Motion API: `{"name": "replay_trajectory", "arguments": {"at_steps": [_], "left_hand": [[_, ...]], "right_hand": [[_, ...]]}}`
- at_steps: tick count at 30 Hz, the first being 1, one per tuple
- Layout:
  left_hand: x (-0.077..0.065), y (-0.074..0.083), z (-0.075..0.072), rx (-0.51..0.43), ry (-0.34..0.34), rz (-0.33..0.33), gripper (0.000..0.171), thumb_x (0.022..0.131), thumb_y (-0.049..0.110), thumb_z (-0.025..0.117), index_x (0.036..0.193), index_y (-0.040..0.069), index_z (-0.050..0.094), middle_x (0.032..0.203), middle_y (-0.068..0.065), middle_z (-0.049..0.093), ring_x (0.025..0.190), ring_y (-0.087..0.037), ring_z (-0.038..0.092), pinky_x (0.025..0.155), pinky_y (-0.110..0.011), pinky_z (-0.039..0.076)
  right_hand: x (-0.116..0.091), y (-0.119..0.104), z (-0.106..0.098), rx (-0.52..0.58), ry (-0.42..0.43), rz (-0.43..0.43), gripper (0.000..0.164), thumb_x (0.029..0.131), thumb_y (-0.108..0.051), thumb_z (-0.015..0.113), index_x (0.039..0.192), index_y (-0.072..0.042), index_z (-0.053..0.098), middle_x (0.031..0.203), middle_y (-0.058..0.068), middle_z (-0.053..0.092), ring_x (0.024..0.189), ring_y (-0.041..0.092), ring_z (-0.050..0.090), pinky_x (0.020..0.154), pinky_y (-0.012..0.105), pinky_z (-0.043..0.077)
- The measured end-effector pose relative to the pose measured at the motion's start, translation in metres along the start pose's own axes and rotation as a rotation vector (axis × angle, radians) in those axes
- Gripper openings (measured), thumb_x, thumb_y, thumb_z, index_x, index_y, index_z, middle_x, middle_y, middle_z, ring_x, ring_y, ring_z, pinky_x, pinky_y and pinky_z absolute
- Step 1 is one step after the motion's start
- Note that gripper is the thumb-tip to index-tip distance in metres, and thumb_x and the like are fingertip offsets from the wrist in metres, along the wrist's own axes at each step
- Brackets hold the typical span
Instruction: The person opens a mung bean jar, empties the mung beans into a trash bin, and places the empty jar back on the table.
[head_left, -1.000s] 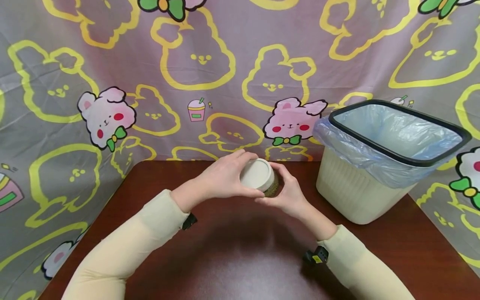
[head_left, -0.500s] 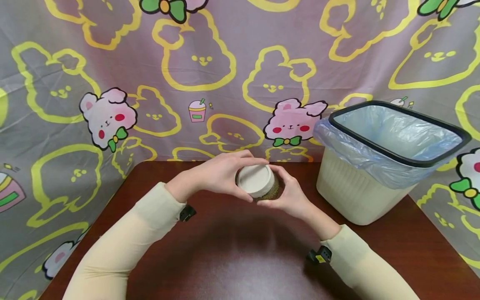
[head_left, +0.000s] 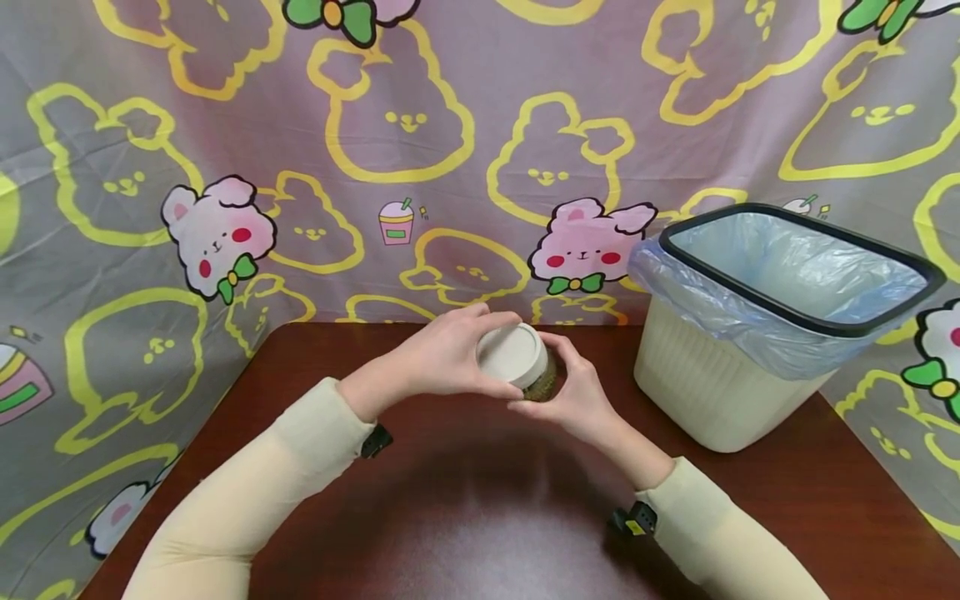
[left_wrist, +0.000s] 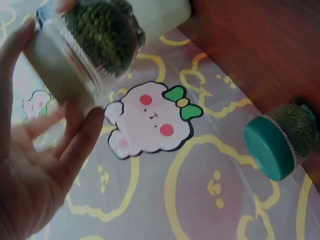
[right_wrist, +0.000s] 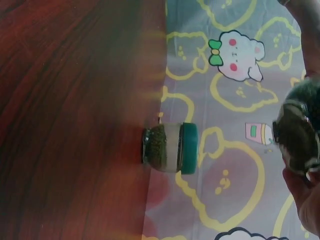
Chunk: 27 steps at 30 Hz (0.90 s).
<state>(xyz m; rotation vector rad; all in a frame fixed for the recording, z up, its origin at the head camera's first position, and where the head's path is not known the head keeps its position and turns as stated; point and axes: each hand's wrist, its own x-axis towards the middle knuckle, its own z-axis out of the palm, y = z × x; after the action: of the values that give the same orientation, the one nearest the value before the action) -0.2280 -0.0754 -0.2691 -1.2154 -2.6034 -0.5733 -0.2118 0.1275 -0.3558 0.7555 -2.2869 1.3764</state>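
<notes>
White-lidded jar (head_left: pixel 543 385), clear-walled and filled with small green pieces, is held aloft in two bare hands over a dark reddish-brown counter (head_left: pixel 450 483). The jar tilts, its pale lid (head_left: pixel 512 357) in place and turned toward the person's left and the head camera. The left hand (head_left: pixel 446 354) has its grip clamped on the lid, thumb along the lower edge and fingers over the upper. The right hand (head_left: pixel 577 392) has its grip clamped on the jar's body, thumb below and forefinger above. The two hands are just beside each other around the jar.

A second, green-lidded jar (right_wrist: pixel 170 148), also holding green contents, stands upright on the counter near the backdrop, apart from both hands in the wrist views. At the person's right, near the back, a cream ribbed bin (head_left: pixel 697 375) with a black rim (head_left: pixel 750 287) sits on the counter, a bluish plastic liner (head_left: pixel 697 308) folded over its outside. Cream sleeves (head_left: pixel 225 500) cover the forearms, a small black device (head_left: pixel 377 441) at the left wrist. Behind hangs a gray-pink cloth (head_left: pixel 450 75) printed with yellow outlines and pink rabbit faces.
</notes>
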Motion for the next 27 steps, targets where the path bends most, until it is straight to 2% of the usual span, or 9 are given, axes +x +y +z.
{"name": "replay_trajectory", "arguments": {"at_steps": [3, 5, 8, 11, 13, 16, 20, 23, 27], "left_hand": [[0.001, 0.003, 0.004, 0.010, 0.069, -0.048, 0.073, 0.057, 0.068, 0.067, 0.111, 0.021, 0.055, 0.090, 0.008, 0.050, 0.077, -0.005, 0.046, 0.056, -0.019, 0.042], [0.001, 0.004, 0.006, 0.029, 0.090, -0.072, 0.072, 0.057, 0.069, 0.066, 0.109, 0.021, 0.055, 0.089, 0.008, 0.051, 0.076, -0.005, 0.047, 0.056, -0.019, 0.042], [0.001, 0.005, 0.004, 0.073, 0.065, -0.096, 0.076, 0.056, 0.073, 0.063, 0.111, 0.021, 0.055, 0.091, 0.008, 0.051, 0.075, -0.005, 0.048, 0.057, -0.020, 0.041], [0.000, 0.004, -0.002, 0.130, 0.009, -0.099, 0.086, 0.054, 0.078, 0.058, 0.122, 0.026, 0.050, 0.101, 0.009, 0.050, 0.078, -0.006, 0.049, 0.059, -0.022, 0.042], [0.000, 0.001, -0.007, 0.128, -0.040, -0.059, 0.088, 0.055, 0.077, 0.059, 0.128, 0.030, 0.045, 0.112, 0.009, 0.048, 0.084, -0.007, 0.049, 0.062, -0.026, 0.042], [0.000, -0.007, -0.014, 0.064, -0.123, 0.052, 0.089, 0.058, 0.072, 0.063, 0.134, 0.036, 0.037, 0.124, 0.013, 0.042, 0.096, -0.006, 0.047, 0.072, -0.027, 0.042], [0.002, -0.014, -0.017, -0.029, -0.197, 0.175, 0.086, 0.062, 0.059, 0.071, 0.136, 0.033, 0.035, 0.129, 0.018, 0.041, 0.107, 0.000, 0.041, 0.083, -0.024, 0.038], [0.003, -0.016, -0.016, -0.048, -0.211, 0.193, 0.085, 0.063, 0.055, 0.073, 0.136, 0.029, 0.038, 0.129, 0.018, 0.042, 0.108, 0.001, 0.040, 0.085, -0.023, 0.037], [0.004, -0.016, -0.015, -0.039, -0.210, 0.168, 0.085, 0.060, 0.061, 0.071, 0.134, 0.028, 0.042, 0.123, 0.016, 0.046, 0.103, -0.001, 0.042, 0.081, -0.023, 0.039]], "right_hand": [[0.001, 0.004, 0.002, -0.013, 0.032, -0.014, 0.085, 0.057, -0.036, 0.084, 0.125, -0.012, 0.040, 0.117, 0.000, 0.050, 0.100, 0.015, 0.048, 0.081, 0.034, 0.042], [0.001, 0.004, 0.003, -0.014, 0.046, -0.021, 0.085, 0.056, -0.037, 0.084, 0.125, -0.012, 0.041, 0.117, 0.000, 0.050, 0.100, 0.015, 0.049, 0.080, 0.034, 0.043], [0.001, 0.003, 0.002, -0.027, 0.047, -0.012, 0.086, 0.055, -0.033, 0.085, 0.125, -0.011, 0.041, 0.116, 0.001, 0.050, 0.100, 0.014, 0.049, 0.080, 0.033, 0.043], [0.000, 0.001, 0.001, -0.036, 0.041, 0.013, 0.086, 0.054, -0.027, 0.087, 0.125, -0.009, 0.041, 0.116, 0.004, 0.051, 0.100, 0.015, 0.049, 0.081, 0.035, 0.042], [-0.002, -0.007, -0.001, -0.039, 0.032, 0.029, 0.085, 0.054, -0.020, 0.087, 0.124, -0.006, 0.041, 0.115, 0.007, 0.051, 0.100, 0.018, 0.049, 0.082, 0.037, 0.042], [-0.003, -0.023, -0.005, -0.029, 0.009, 0.043, 0.082, 0.056, -0.012, 0.086, 0.123, -0.001, 0.040, 0.114, 0.012, 0.051, 0.099, 0.022, 0.049, 0.083, 0.039, 0.041], [-0.005, -0.036, -0.008, -0.013, -0.024, 0.053, 0.079, 0.057, -0.009, 0.085, 0.122, 0.000, 0.040, 0.113, 0.013, 0.051, 0.100, 0.023, 0.049, 0.083, 0.040, 0.040], [-0.006, -0.035, -0.009, -0.003, -0.038, 0.058, 0.079, 0.058, -0.010, 0.085, 0.122, -0.001, 0.040, 0.113, 0.012, 0.051, 0.100, 0.022, 0.049, 0.084, 0.040, 0.041], [-0.007, -0.036, -0.008, -0.003, -0.040, 0.054, 0.079, 0.057, -0.010, 0.085, 0.122, -0.001, 0.040, 0.112, 0.012, 0.052, 0.099, 0.022, 0.049, 0.083, 0.038, 0.041]]}}
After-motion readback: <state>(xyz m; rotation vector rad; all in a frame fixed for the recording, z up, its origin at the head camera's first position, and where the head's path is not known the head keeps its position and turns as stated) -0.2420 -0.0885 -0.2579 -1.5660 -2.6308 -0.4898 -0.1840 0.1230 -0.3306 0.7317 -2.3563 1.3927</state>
